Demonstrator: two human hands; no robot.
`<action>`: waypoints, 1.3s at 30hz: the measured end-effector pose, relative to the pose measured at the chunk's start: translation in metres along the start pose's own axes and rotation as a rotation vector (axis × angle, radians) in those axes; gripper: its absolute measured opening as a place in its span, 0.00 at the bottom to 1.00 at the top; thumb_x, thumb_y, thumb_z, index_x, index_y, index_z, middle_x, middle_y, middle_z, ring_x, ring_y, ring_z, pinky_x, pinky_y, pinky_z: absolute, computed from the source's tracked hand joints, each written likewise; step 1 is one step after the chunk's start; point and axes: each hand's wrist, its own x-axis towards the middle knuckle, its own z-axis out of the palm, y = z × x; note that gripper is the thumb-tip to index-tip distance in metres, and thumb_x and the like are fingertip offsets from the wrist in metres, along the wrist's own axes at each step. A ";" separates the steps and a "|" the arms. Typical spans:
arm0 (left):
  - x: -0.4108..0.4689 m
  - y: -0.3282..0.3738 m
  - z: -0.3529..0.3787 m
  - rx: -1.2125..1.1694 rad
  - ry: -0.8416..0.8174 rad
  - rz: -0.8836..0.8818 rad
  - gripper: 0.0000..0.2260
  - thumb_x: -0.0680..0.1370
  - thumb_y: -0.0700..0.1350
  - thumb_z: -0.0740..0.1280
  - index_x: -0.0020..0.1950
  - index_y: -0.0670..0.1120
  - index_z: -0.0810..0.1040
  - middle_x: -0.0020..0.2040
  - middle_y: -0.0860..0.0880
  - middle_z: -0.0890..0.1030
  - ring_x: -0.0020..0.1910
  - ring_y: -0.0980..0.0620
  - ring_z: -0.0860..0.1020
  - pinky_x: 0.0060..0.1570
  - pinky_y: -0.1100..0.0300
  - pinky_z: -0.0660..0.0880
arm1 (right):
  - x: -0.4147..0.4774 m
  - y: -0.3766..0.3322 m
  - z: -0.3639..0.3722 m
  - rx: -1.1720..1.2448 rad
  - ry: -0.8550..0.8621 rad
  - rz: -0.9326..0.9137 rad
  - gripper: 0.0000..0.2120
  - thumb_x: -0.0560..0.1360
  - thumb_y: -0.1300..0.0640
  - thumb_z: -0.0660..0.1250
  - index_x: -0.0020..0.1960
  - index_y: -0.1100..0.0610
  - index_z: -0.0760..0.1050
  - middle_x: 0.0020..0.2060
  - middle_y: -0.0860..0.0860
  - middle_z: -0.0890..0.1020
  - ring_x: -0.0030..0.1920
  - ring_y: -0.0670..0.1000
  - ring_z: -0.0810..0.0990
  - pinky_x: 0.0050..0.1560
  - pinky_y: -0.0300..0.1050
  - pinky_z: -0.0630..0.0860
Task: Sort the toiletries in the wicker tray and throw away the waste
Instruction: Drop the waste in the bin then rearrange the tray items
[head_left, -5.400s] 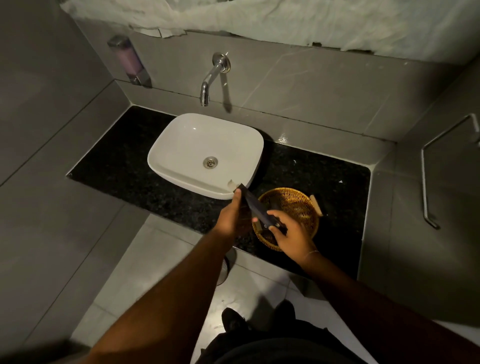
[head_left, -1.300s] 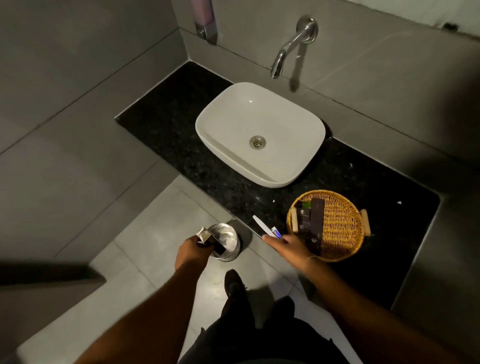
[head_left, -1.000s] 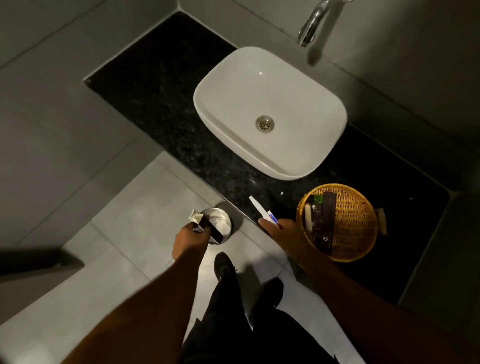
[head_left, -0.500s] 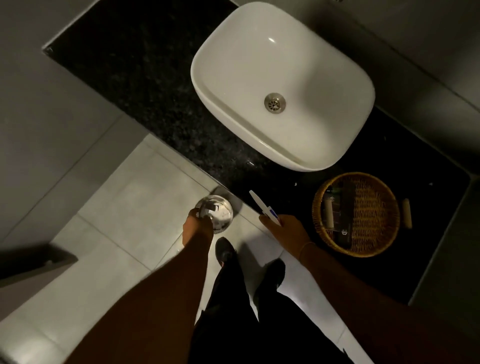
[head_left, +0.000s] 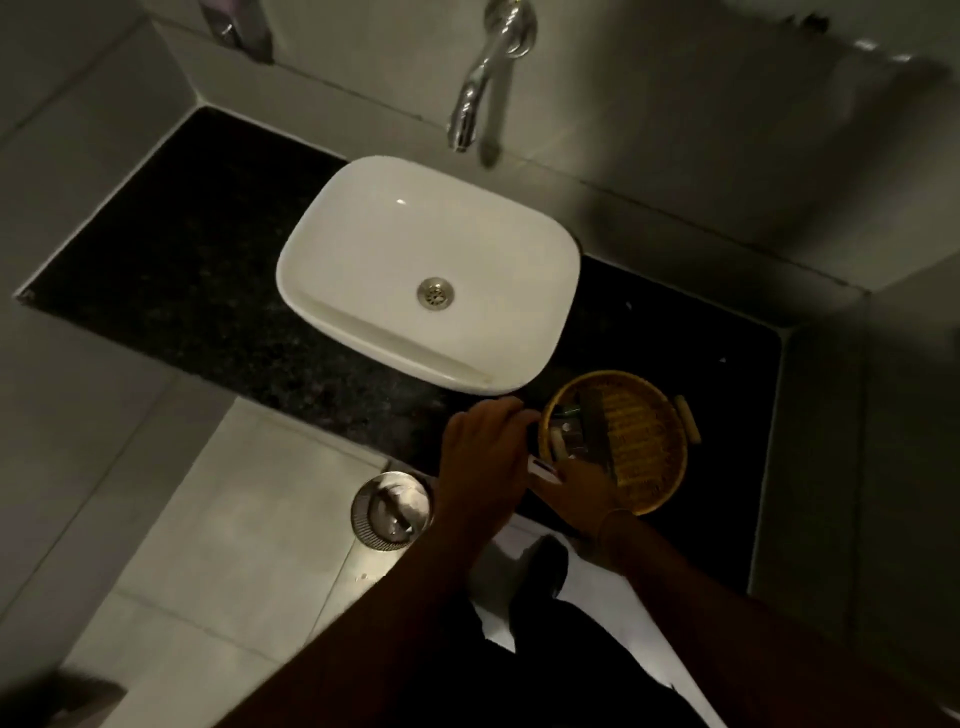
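The round wicker tray (head_left: 670, 483) sits on the black counter, right of the basin. In its left half lie a long dark box (head_left: 594, 431) and small bottles (head_left: 563, 415). My right hand (head_left: 582, 496) is at the tray's near-left rim, closed on a slim white toothbrush (head_left: 545, 472) with a coloured end. My left hand (head_left: 483, 452) hovers just left of the tray with curled fingers and covers most of the toothbrush. Whether it grips anything is hidden. The small metal bin (head_left: 392, 510) stands on the floor below the counter edge, with waste inside.
A white basin (head_left: 363, 249) fills the counter's middle, under a chrome tap (head_left: 475, 98). The black counter (head_left: 171, 260) runs left from the basin. A soap dispenser (head_left: 236, 26) hangs on the back wall. My feet (head_left: 540, 566) stand on the pale floor tiles.
My left hand let the wrappers go into the bin, then rose to the counter beside the tray. My right hand kept the toothbrush and drew closer to the tray. The camera tilted back up.
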 end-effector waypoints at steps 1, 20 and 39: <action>0.006 0.008 0.006 0.034 -0.167 0.064 0.20 0.79 0.45 0.65 0.71 0.52 0.79 0.70 0.50 0.79 0.73 0.48 0.75 0.74 0.44 0.68 | -0.002 0.005 -0.007 0.003 -0.008 -0.021 0.23 0.81 0.39 0.65 0.53 0.59 0.83 0.48 0.57 0.86 0.52 0.58 0.85 0.57 0.52 0.80; 0.059 0.091 0.063 -0.134 -0.832 -0.119 0.14 0.83 0.43 0.69 0.67 0.50 0.84 0.62 0.49 0.86 0.59 0.49 0.85 0.62 0.49 0.82 | -0.010 0.114 -0.118 0.568 -0.016 0.056 0.23 0.82 0.33 0.58 0.64 0.46 0.79 0.58 0.54 0.84 0.59 0.58 0.83 0.62 0.55 0.80; 0.059 0.104 0.092 -0.498 -0.757 -0.666 0.16 0.89 0.46 0.57 0.67 0.43 0.81 0.47 0.50 0.82 0.43 0.52 0.82 0.43 0.58 0.80 | 0.006 0.133 -0.114 0.563 0.342 0.141 0.14 0.85 0.56 0.63 0.56 0.65 0.82 0.52 0.62 0.86 0.54 0.62 0.85 0.56 0.56 0.83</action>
